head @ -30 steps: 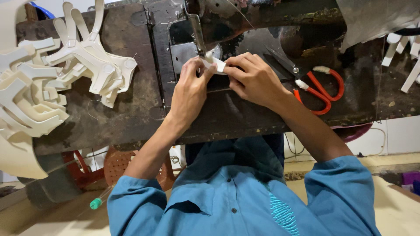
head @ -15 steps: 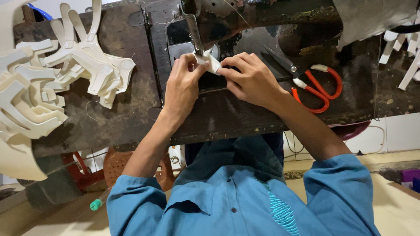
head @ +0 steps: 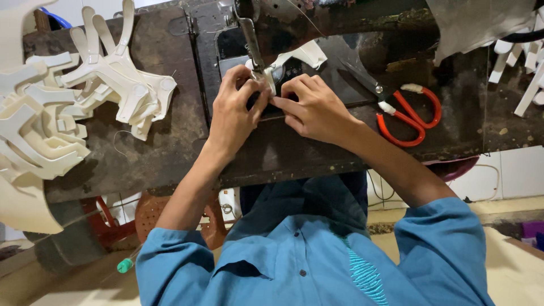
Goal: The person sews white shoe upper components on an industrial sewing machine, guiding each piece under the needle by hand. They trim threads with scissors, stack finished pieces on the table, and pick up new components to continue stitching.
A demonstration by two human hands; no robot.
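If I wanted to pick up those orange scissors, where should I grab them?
Grab the scissors by the orange loops, coming from the right, the open side of the table. The loops lie flat and point right, while the metal blades point up-left toward the sewing machine and the right hand.

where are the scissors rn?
Head view: the orange-handled scissors lie on the dark worktable, just right of the right hand, untouched, blades pointing toward the sewing machine.
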